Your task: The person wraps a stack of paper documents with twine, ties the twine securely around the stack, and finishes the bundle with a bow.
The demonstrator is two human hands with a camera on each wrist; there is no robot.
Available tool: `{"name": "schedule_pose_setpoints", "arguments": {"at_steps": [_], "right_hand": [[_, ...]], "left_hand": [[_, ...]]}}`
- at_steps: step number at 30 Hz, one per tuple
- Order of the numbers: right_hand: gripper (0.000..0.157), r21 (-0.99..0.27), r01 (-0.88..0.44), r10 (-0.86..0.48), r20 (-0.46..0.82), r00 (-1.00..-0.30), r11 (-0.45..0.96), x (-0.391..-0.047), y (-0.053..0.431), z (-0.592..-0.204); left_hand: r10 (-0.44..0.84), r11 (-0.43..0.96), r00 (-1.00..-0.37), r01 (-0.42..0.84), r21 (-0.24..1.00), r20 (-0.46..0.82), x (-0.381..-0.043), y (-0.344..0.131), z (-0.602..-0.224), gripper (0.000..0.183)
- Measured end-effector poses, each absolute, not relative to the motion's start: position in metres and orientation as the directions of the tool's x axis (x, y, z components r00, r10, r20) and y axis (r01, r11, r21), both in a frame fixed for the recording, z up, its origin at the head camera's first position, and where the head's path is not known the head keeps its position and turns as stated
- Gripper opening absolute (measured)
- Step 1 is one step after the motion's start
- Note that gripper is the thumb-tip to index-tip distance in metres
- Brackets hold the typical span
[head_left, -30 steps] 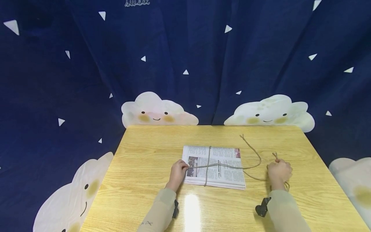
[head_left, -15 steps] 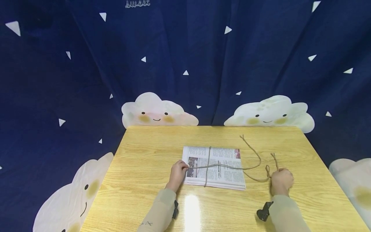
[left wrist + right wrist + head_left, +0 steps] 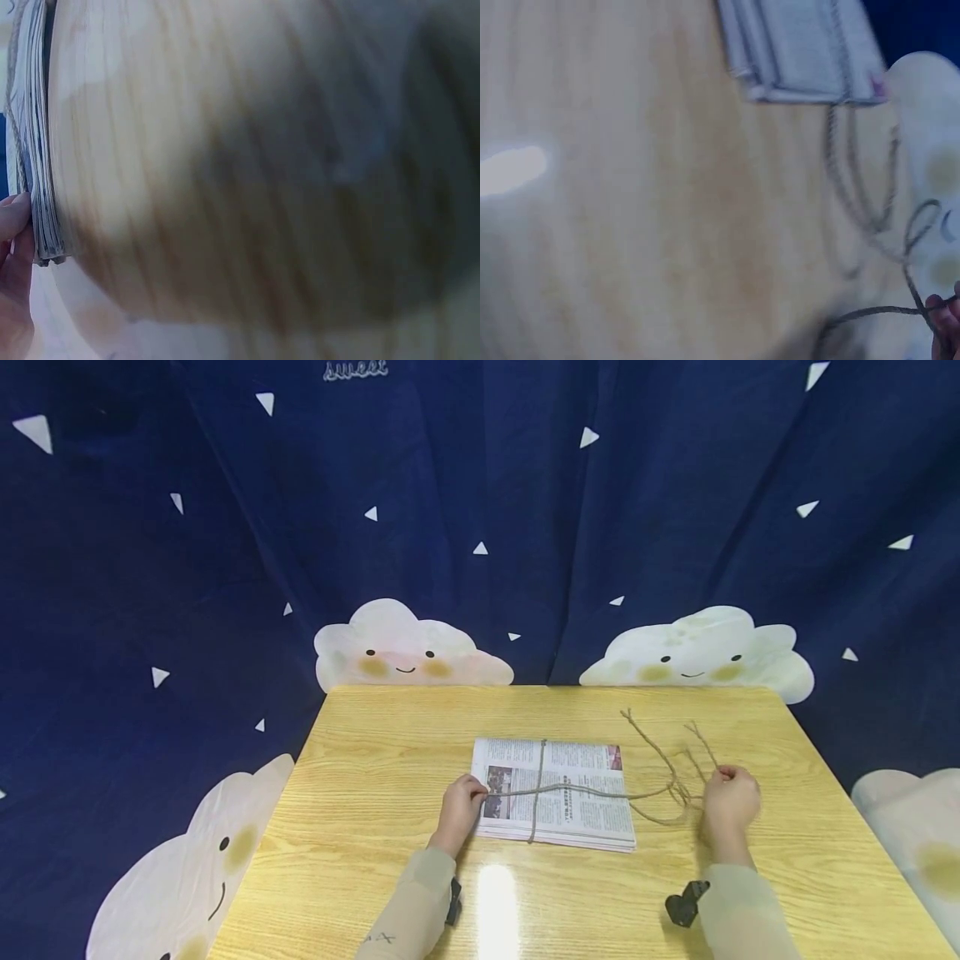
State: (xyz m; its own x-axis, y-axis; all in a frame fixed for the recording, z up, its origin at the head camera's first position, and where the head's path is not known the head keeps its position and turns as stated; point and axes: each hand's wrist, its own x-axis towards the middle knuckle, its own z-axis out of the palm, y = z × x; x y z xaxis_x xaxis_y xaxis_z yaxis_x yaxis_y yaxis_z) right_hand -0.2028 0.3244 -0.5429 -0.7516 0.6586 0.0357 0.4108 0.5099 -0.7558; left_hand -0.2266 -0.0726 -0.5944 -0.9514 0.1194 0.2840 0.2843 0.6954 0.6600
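A folded newspaper stack (image 3: pixel 588 764) lies on the table, with a thin brown rope (image 3: pixel 600 792) crossing over it both ways. At the stack's left edge my left hand (image 3: pixel 459 806) pinches the rope between thumb and fingertips, touching the paper; its fingers (image 3: pixel 13 225) show at the border of the left wrist view. Off to the right of the stack, my right hand (image 3: pixel 730 802) pinches the loose part of the rope. In the right wrist view that rope (image 3: pixel 877 309) loops and crosses itself near the fingertips (image 3: pixel 945 319), which are partly cut off.
The wooden table (image 3: pixel 390 735) reaches back to a dark blue curtain (image 3: pixel 450 485) printed with clouds and triangles. One rope end (image 3: pixel 628 717) lies beyond the stack's right corner. Glare (image 3: pixel 498 902) shows near the front.
My right hand first drew back slightly, then moved up with the rope, whose loose end now lies further back and loops nearer the stack. My left hand stays put.
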Motion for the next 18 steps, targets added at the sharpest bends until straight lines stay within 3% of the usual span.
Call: {"name": "schedule_pose_setpoints", "arguments": {"at_steps": [3,8,18], "right_hand": [[0.025,-0.752,0.32,0.598,0.121,-0.792,0.577,-0.211,0.316,-0.527],[0.017,-0.751,0.04,0.382,0.289,-0.878,0.659,-0.22,0.293,-0.501],[0.015,-0.725,-0.182,0.059,0.294,-0.954,0.664,-0.253,0.248,-0.488]], "left_hand": [[0.119,0.699,-0.95,0.287,0.655,0.29,-0.227,-0.072,-0.594,0.004],[0.115,0.699,-0.95,0.284,0.656,0.289,-0.227,-0.072,-0.593,0.004],[0.138,0.697,-0.946,0.302,0.65,0.292,-0.227,-0.074,-0.595,0.005]]}}
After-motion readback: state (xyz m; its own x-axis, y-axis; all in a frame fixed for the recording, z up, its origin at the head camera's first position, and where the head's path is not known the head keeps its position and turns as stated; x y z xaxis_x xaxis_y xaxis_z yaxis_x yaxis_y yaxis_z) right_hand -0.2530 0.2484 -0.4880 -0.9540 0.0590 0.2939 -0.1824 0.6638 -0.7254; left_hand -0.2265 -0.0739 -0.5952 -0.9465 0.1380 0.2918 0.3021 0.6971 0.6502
